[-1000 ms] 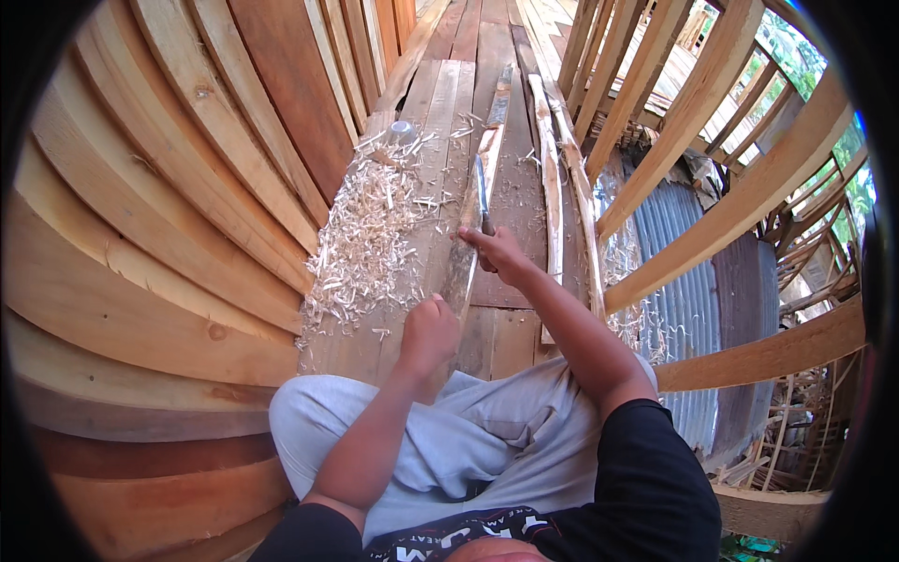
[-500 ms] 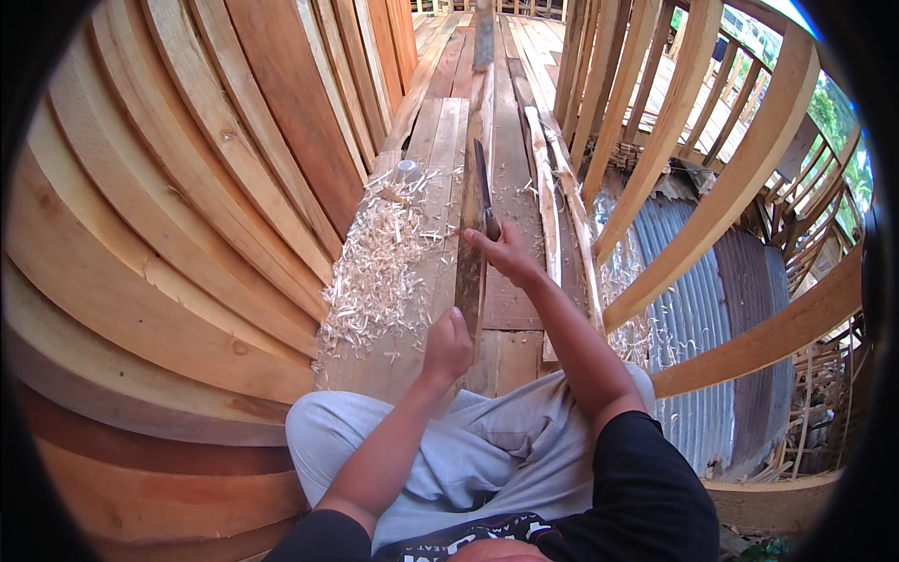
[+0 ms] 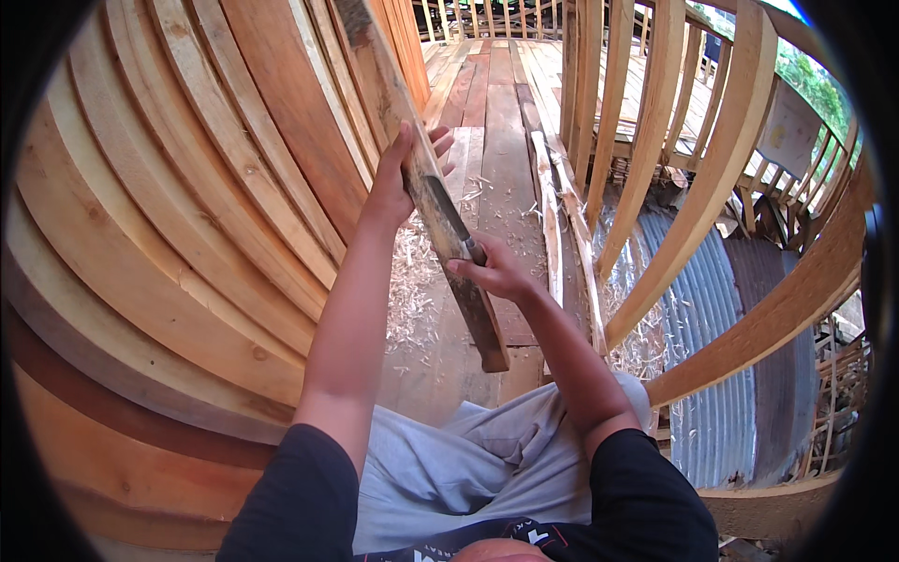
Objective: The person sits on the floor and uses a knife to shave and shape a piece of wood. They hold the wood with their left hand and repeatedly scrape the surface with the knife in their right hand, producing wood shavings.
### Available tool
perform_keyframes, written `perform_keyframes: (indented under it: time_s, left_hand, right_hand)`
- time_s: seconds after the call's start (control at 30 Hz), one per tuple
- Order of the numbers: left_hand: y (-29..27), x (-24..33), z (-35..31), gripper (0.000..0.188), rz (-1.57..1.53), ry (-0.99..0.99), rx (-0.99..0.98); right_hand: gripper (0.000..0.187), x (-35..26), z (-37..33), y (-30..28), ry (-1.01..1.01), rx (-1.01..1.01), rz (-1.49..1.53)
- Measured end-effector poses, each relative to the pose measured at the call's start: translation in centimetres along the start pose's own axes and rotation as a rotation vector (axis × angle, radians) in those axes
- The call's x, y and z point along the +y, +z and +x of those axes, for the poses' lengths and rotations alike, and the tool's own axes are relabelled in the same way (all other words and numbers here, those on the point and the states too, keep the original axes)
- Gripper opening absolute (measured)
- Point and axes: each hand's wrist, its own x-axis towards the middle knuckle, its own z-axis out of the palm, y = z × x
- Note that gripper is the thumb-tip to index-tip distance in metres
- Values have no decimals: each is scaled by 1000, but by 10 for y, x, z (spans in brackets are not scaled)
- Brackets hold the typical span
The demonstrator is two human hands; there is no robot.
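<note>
A long wooden plank [image 3: 478,323] slants across in front of me, raised off the floor, its near end above my lap and its far end toward the upper left. My left hand [image 3: 391,183] holds it partway along, thumb on the near side and fingertips showing past the far edge. In my right hand [image 3: 496,270] is a knife [image 3: 448,211], gripped by its dark handle. The blade points away from me and lies along the plank's face. My right thumb reaches across the plank near its lower part.
Pale wood shavings [image 3: 409,304] litter the plank floor [image 3: 440,375]. Upright boards [image 3: 206,169] line the left side. Two long rough strips [image 3: 549,206] lie at right, beside slatted railing [image 3: 655,94]. Corrugated metal sheets [image 3: 712,375] show beyond the railing.
My left hand has moved forward from near my lap onto the plank. The plank has swung, its far end now to the left. The knife has tilted along with it.
</note>
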Motion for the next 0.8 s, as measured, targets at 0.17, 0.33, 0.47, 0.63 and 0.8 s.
perform_keyframes:
  time_s: [0.17,0.33,0.47,0.63,0.8]
  left_hand:
    - [-13,-20,3,21,251,83,205]
    - [14,-18,-38,20,352,296,300]
    - [4,-11,-60,27,471,346,370]
    - [-19,-7,-87,32,536,407,459]
    - [-33,-6,-103,35,576,469,507]
  right_hand:
    - [50,-6,1,-19,-28,22,-272]
    - [45,3,-10,-51,44,33,-166]
    - [32,25,-12,-70,100,206,-148]
    - [42,27,-11,-60,246,266,-388]
    - [45,30,-11,-36,409,173,-363]
